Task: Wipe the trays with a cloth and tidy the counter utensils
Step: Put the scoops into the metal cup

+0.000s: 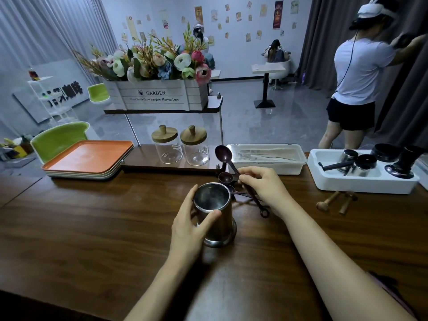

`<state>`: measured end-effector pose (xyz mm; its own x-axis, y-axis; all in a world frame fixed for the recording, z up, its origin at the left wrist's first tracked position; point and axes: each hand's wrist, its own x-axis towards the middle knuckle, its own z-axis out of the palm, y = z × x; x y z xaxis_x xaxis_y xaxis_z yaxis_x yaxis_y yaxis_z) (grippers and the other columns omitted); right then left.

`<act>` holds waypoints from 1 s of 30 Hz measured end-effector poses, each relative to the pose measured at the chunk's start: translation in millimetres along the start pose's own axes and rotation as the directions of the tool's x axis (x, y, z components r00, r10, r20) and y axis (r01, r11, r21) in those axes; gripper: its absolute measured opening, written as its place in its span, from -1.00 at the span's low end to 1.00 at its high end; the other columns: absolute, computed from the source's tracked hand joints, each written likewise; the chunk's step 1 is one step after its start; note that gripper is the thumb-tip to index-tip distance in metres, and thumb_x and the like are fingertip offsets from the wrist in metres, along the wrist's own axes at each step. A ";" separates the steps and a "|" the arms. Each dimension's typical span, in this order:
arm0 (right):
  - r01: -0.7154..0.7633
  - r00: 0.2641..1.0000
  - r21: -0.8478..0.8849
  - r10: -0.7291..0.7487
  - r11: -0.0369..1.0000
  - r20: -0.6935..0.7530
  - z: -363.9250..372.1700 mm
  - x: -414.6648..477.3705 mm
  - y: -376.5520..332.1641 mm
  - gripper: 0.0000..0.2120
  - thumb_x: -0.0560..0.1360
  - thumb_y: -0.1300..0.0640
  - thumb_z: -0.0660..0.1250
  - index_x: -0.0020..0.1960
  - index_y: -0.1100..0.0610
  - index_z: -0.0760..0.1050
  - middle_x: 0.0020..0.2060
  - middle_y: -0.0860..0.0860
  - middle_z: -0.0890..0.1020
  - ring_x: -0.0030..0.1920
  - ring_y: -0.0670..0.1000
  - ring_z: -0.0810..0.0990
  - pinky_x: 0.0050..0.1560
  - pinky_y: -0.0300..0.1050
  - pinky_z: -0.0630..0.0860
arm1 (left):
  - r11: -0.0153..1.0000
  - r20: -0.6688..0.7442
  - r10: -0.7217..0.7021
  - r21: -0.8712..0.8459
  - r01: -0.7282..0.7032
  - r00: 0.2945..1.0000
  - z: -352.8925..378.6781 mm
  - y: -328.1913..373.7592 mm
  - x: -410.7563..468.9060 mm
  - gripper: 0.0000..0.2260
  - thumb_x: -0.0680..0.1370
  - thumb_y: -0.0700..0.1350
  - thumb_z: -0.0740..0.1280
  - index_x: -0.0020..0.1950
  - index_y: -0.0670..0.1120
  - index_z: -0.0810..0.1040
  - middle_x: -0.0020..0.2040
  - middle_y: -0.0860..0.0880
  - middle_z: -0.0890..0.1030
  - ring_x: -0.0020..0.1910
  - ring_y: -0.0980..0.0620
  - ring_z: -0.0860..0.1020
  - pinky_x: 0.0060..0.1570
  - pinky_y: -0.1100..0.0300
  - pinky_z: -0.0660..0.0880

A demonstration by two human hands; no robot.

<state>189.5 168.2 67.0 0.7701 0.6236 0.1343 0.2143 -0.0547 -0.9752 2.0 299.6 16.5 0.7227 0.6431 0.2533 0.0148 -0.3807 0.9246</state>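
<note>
Wrapping our left grip [188,227] round the steel cup [212,198] on the surface [92,228], we pinched the measuring spoons [222,152] in our right grip [262,188]. Stacked trays [90,158] lay well left of both.

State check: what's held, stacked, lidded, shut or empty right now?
Cup: upright, looks empty, gripped by left hand.
Spoons: fanned out, pinched by right hand.
Trays: stacked, orange on top.
Jars: lids on, empty.
Box: lid shut.
</note>
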 end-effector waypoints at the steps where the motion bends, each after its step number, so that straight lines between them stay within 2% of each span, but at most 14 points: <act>1: -0.022 1.000 0.065 0.022 0.998 0.004 0.8 -0.8 -4.9 -0.84 0.55 0.25 0.39 0.04 0.05 0.67 -0.16 0.05 0.73 -0.17 -0.04 0.68 -0.09 -0.23 0.58 | 1.000 0.001 0.003 0.005 -0.003 1.000 -0.2 0.2 -0.7 -0.18 0.33 0.32 0.48 0.55 0.18 0.35 0.35 0.27 0.54 0.28 0.34 0.52 0.26 0.35 0.46; 6: -0.112 0.993 0.319 0.116 0.941 0.007 7.0 -0.8 -22.3 -0.87 0.56 0.25 0.37 0.10 0.18 0.59 -0.13 0.11 0.72 -0.11 0.05 0.70 -0.02 -0.05 0.65 | 1.000 0.007 0.002 0.004 -0.002 1.000 -1.6 1.9 -5.4 -0.16 0.31 0.33 0.47 0.56 0.16 0.35 0.36 0.25 0.53 0.30 0.34 0.50 0.26 0.39 0.46; 9: -0.114 0.991 0.437 0.134 0.892 -0.014 12.8 -2.6 -31.0 -0.85 0.56 0.27 0.37 0.13 0.21 0.56 -0.15 0.10 0.70 -0.13 0.05 0.71 -0.06 -0.08 0.64 | 1.000 0.011 -0.010 0.005 0.010 1.000 -1.7 3.3 -7.2 -0.15 0.30 0.34 0.47 0.56 0.18 0.35 0.36 0.22 0.54 0.30 0.33 0.50 0.24 0.43 0.44; 13: -0.101 0.988 0.529 0.147 0.843 -0.046 23.1 -6.7 -36.9 -0.84 0.56 0.28 0.37 0.14 0.25 0.54 -0.15 0.13 0.69 -0.14 0.05 0.71 -0.10 -0.09 0.64 | 1.000 0.015 -0.013 0.019 0.013 1.000 -2.4 3.6 -7.8 -0.15 0.30 0.35 0.47 0.56 0.21 0.34 0.37 0.20 0.55 0.32 0.31 0.50 0.23 0.45 0.42; 17: -0.100 0.980 0.577 0.182 0.810 -0.086 33.0 -8.2 -37.2 -0.82 0.58 0.27 0.35 0.17 0.25 0.51 -0.10 0.17 0.70 -0.07 0.10 0.73 -0.03 -0.01 0.66 | 1.000 0.006 -0.007 0.026 0.007 1.000 -1.7 4.3 -8.6 -0.18 0.31 0.34 0.47 0.54 0.22 0.35 0.35 0.21 0.56 0.31 0.31 0.50 0.24 0.45 0.42; 21: -0.109 0.982 0.464 0.168 0.879 -0.087 45.8 -10.5 -27.8 -0.83 0.57 0.27 0.36 0.15 0.27 0.52 -0.02 0.25 0.69 0.01 0.17 0.71 0.02 0.01 0.67 | 1.000 0.005 -0.002 0.015 0.002 1.000 -1.8 4.0 -9.6 -0.19 0.32 0.33 0.48 0.54 0.22 0.35 0.36 0.22 0.55 0.33 0.30 0.49 0.31 0.31 0.45; 23: -0.114 0.985 0.351 0.151 0.929 -0.079 50.6 -12.8 -19.0 -0.87 0.57 0.19 0.37 0.09 0.21 0.58 -0.04 0.19 0.70 0.03 0.15 0.69 0.04 -0.03 0.65 | 1.000 0.001 0.004 0.011 -0.004 1.000 -1.5 3.6 -9.9 -0.19 0.32 0.32 0.48 0.54 0.22 0.35 0.37 0.22 0.54 0.34 0.30 0.48 0.31 0.31 0.45; 26: -0.084 0.993 0.187 0.099 0.979 -0.072 53.8 -17.9 -10.4 -0.88 0.56 0.06 0.38 -0.03 0.10 0.64 -0.14 0.06 0.71 -0.10 0.02 0.67 -0.10 -0.11 0.57 | 1.000 -0.006 0.014 0.015 -0.014 1.000 -0.5 2.4 -9.7 -0.20 0.34 0.33 0.47 0.55 0.20 0.34 0.39 0.23 0.53 0.36 0.29 0.47 0.31 0.29 0.46; 28: -0.069 0.995 0.147 0.079 0.987 -0.068 55.1 -20.8 -6.9 -0.89 0.55 0.06 0.39 -0.06 0.08 0.66 -0.17 0.03 0.70 -0.14 -0.03 0.65 -0.15 -0.16 0.52 | 1.000 -0.013 0.022 0.019 -0.022 1.000 0.3 1.1 -9.7 -0.21 0.35 0.31 0.47 0.55 0.20 0.35 0.39 0.23 0.52 0.37 0.28 0.47 0.31 0.29 0.46; 30: -0.067 0.995 0.168 0.079 0.983 -0.066 56.3 -22.1 -2.4 -0.94 0.52 0.14 0.43 -0.06 0.12 0.66 -0.14 0.08 0.70 -0.10 0.00 0.65 -0.09 -0.14 0.56 | 0.999 -0.022 0.031 0.027 -0.030 0.999 1.1 0.5 -9.9 -0.22 0.35 0.30 0.47 0.54 0.20 0.35 0.39 0.25 0.52 0.37 0.28 0.47 0.30 0.31 0.46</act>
<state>138.1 198.4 56.5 0.8228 0.5643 0.0681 0.0582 0.0356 -0.9977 -4.4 292.4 14.1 0.7074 0.6456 0.2878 0.0113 -0.4175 0.9086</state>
